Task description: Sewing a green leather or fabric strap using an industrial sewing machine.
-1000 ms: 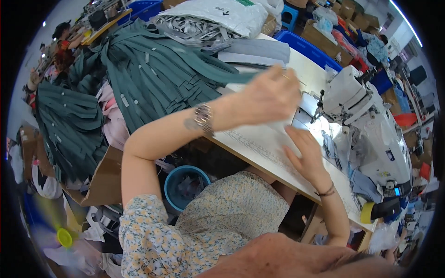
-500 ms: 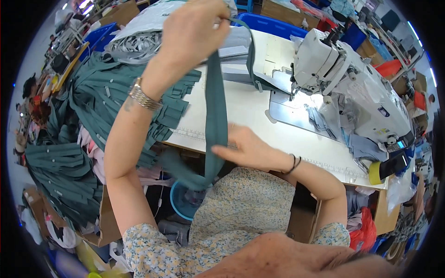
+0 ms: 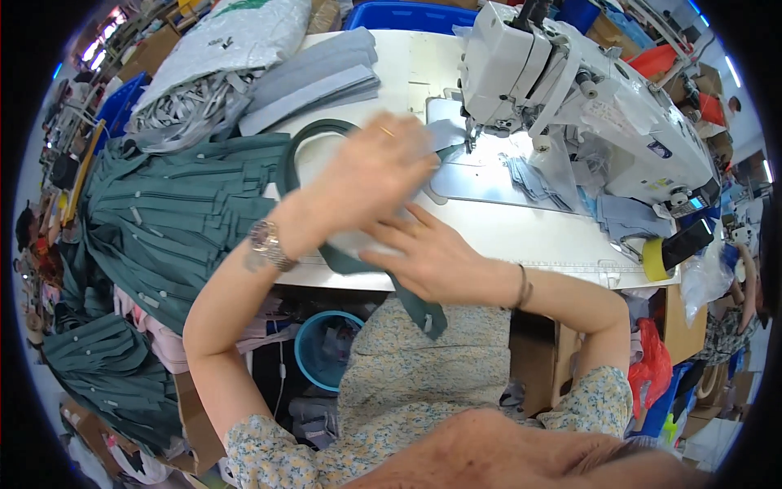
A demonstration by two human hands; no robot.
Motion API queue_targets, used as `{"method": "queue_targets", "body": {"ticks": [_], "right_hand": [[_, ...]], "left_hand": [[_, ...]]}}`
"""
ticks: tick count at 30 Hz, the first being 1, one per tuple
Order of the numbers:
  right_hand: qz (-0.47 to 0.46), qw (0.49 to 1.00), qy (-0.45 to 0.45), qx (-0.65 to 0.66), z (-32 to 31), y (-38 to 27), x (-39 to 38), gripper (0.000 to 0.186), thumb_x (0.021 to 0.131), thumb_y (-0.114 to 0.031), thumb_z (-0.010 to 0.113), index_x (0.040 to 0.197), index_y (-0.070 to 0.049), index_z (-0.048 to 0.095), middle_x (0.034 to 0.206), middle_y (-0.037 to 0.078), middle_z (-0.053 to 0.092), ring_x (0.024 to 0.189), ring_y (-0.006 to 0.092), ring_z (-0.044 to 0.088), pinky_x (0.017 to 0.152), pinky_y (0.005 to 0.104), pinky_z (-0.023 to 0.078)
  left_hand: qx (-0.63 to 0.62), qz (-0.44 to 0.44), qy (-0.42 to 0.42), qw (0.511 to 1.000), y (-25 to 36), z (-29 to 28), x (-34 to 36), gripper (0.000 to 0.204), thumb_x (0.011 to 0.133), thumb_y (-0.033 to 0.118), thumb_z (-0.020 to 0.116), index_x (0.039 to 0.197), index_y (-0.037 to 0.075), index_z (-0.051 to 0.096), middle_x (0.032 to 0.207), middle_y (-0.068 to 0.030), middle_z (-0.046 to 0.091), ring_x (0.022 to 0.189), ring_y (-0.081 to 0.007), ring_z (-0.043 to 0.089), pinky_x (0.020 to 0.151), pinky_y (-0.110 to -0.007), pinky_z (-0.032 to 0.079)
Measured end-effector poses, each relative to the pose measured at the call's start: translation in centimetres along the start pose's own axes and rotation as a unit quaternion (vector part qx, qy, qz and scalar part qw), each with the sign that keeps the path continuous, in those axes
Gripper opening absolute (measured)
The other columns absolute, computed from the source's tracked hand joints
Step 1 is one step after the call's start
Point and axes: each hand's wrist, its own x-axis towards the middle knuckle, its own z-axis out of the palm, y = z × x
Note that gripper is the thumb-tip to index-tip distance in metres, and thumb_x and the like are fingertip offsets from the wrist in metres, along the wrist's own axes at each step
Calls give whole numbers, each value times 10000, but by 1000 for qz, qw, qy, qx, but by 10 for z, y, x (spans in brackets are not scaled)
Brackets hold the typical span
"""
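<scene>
A dark green fabric strip (image 3: 287,167) curves in a loop over the white table, and its tail hangs past the front edge over my lap. My left hand (image 3: 371,171), smeared by motion, is over the strip close to the sewing machine (image 3: 562,90); what its fingers hold cannot be made out. Beside its fingertips a small grey fabric piece (image 3: 446,134) and a bit of green lie at the needle area. Just nearer, my right hand (image 3: 444,257) has its fingers spread and its thumb over the strip near the table's front edge.
Many green strips (image 3: 179,196) are heaped at the left. Behind them are grey fabric pieces (image 3: 318,77) and a white plastic bag (image 3: 224,45). Cut grey scraps (image 3: 533,181) lie right of the needle. A blue bin (image 3: 326,383) stands below the table.
My left hand has come down and right from high up, toward the needle area. The strip, raised before, now loops on the table. My right hand has moved slightly right, and the view has shifted.
</scene>
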Motion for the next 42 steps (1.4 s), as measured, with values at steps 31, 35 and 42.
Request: {"method": "queue_targets", "body": {"ticks": [31, 35, 42], "right_hand": [[90, 992, 67, -65, -16, 79, -57, 229, 833, -152, 622, 1035, -83, 706, 1220, 113, 638, 1212, 244, 584, 1072, 505, 354], [69, 991, 82, -79, -13, 80, -52, 211, 835, -150, 629, 1017, -75, 704, 1206, 109, 646, 1202, 242, 588, 1105, 522, 332], [91, 992, 51, -71, -17, 88, -66, 206, 851, -166, 632, 1026, -83, 701, 1194, 101, 648, 1214, 242, 579, 1112, 522, 331]], "left_hand": [[153, -261, -328, 895, -42, -44, -35, 118, 828, 41, 674, 906, 35, 586, 908, -148, 598, 940, -351, 590, 768, -460, 487], [137, -172, -216, 951, -8, -30, -19, 338, 814, 50, 697, 1133, -1, 597, 1139, -176, 605, 1112, -373, 563, 948, -460, 460], [-130, -191, -126, 965, 72, 47, 34, 401, 810, 5, 695, 1197, -12, 589, 1090, -189, 618, 1016, -357, 582, 888, -445, 480]]}}
